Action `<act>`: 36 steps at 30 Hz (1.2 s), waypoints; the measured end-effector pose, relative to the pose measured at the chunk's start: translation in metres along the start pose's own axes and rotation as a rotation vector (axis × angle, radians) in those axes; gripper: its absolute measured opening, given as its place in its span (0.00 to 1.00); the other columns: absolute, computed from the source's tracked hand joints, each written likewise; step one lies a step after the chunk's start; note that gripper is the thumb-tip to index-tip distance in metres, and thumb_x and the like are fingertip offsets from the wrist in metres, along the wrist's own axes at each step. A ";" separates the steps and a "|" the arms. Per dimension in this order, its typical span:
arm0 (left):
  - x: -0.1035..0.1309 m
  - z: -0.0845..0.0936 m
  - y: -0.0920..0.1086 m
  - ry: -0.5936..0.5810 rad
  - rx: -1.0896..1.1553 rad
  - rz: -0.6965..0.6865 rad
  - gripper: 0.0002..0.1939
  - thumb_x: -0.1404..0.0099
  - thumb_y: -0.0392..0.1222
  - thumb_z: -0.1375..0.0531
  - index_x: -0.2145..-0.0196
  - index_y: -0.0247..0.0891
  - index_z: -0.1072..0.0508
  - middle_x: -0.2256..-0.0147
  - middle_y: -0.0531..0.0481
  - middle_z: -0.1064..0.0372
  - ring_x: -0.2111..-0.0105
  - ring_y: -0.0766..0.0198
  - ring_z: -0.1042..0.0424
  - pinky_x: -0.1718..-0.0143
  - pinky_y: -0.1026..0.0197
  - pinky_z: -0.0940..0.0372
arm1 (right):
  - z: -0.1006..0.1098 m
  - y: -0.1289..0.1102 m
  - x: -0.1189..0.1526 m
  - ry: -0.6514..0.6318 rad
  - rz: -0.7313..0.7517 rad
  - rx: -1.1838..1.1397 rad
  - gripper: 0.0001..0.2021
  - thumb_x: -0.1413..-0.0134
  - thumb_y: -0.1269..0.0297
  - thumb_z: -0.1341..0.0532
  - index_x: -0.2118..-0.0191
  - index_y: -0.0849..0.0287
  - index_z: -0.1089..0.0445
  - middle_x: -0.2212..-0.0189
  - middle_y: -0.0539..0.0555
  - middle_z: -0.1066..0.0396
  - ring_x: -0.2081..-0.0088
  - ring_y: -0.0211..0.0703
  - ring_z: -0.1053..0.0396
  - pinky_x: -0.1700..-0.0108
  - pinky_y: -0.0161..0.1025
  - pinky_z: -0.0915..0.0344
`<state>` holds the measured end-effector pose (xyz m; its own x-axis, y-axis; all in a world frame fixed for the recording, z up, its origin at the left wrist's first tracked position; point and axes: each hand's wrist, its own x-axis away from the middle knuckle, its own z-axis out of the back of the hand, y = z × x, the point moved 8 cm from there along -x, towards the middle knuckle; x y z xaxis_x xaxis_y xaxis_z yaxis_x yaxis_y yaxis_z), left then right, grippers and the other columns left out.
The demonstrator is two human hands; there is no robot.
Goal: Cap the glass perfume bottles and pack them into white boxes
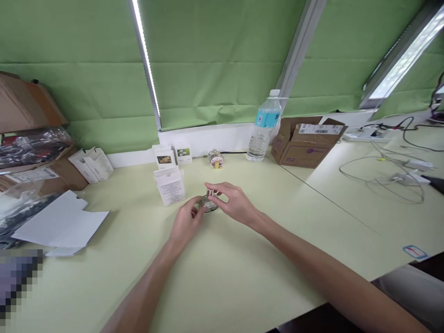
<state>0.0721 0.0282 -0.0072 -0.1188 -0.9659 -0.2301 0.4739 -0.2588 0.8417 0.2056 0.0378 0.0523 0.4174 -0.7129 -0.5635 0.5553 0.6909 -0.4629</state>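
Note:
My left hand point(187, 219) is closed round the near left side of a small round glass bottle point(209, 205), which rests on the table. My right hand point(234, 201) comes in from the right. Its thumb and fingers pinch a small shiny cap-like piece point(210, 192) at the top of the bottle. Whether that piece is seated on the bottle or just above it I cannot tell. Fingers cover part of both. Left of my hands stands a white box point(170, 188) with its top flap up and printed text on its front.
Behind stand a second round bottle point(215, 158) with a pink label, small picture cards point(183, 153), a water bottle point(262, 127) and a cardboard box point(307, 144). White sheets point(62, 222) and packed cartons point(27, 106) lie left. Cables point(381, 166) spread at right.

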 end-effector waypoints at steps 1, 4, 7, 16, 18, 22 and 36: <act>-0.001 0.000 -0.002 0.010 0.005 0.011 0.20 0.38 0.49 0.46 0.51 0.39 0.30 0.70 0.50 0.29 0.77 0.68 0.36 0.72 0.64 0.40 | -0.001 0.000 -0.001 -0.004 0.009 0.003 0.19 0.41 0.66 0.43 0.44 0.49 0.36 0.56 0.51 0.26 0.56 0.44 0.30 0.54 0.43 0.32; -0.007 0.002 -0.008 0.048 0.019 0.013 0.20 0.37 0.49 0.46 0.49 0.40 0.32 0.63 0.47 0.28 0.74 0.66 0.33 0.70 0.63 0.38 | -0.005 0.002 -0.005 -0.011 0.006 -0.003 0.20 0.40 0.67 0.45 0.42 0.48 0.38 0.55 0.51 0.26 0.54 0.44 0.30 0.52 0.43 0.32; -0.013 0.005 -0.014 0.094 0.015 0.001 0.19 0.37 0.47 0.46 0.49 0.41 0.32 0.55 0.45 0.30 0.71 0.66 0.31 0.68 0.63 0.37 | -0.009 0.006 -0.011 -0.003 -0.025 -0.013 0.20 0.40 0.67 0.46 0.43 0.48 0.37 0.55 0.50 0.26 0.56 0.44 0.29 0.53 0.43 0.32; -0.017 0.007 -0.018 0.124 -0.012 0.003 0.18 0.36 0.47 0.46 0.50 0.42 0.33 0.54 0.47 0.30 0.70 0.65 0.30 0.67 0.61 0.37 | -0.017 0.006 -0.017 -0.007 0.069 0.152 0.19 0.39 0.67 0.47 0.43 0.51 0.37 0.56 0.52 0.26 0.55 0.46 0.31 0.53 0.43 0.33; -0.016 0.007 -0.017 0.114 -0.006 -0.007 0.18 0.36 0.47 0.46 0.50 0.42 0.32 0.54 0.47 0.30 0.71 0.66 0.30 0.67 0.61 0.36 | -0.018 0.004 -0.018 -0.016 0.080 0.187 0.19 0.39 0.66 0.47 0.43 0.53 0.37 0.55 0.53 0.26 0.55 0.46 0.31 0.53 0.43 0.33; -0.015 0.008 -0.018 0.121 0.030 -0.017 0.17 0.36 0.44 0.46 0.50 0.42 0.33 0.53 0.45 0.31 0.71 0.66 0.30 0.66 0.61 0.36 | -0.017 0.001 -0.018 -0.036 0.051 0.200 0.19 0.39 0.63 0.46 0.43 0.55 0.36 0.56 0.54 0.26 0.54 0.48 0.31 0.51 0.44 0.34; 0.006 0.076 0.032 0.566 -0.346 -0.357 0.16 0.36 0.41 0.44 0.50 0.40 0.34 0.50 0.42 0.35 0.52 0.58 0.34 0.48 0.54 0.39 | -0.036 0.043 -0.007 -0.152 -0.156 0.045 0.21 0.48 0.52 0.39 0.51 0.57 0.35 0.59 0.56 0.29 0.62 0.47 0.34 0.61 0.42 0.36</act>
<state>0.0207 0.0135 0.0554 0.1058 -0.6477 -0.7545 0.7491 -0.4471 0.4889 0.2003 0.0770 0.0115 0.4254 -0.8230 -0.3765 0.6516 0.5672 -0.5037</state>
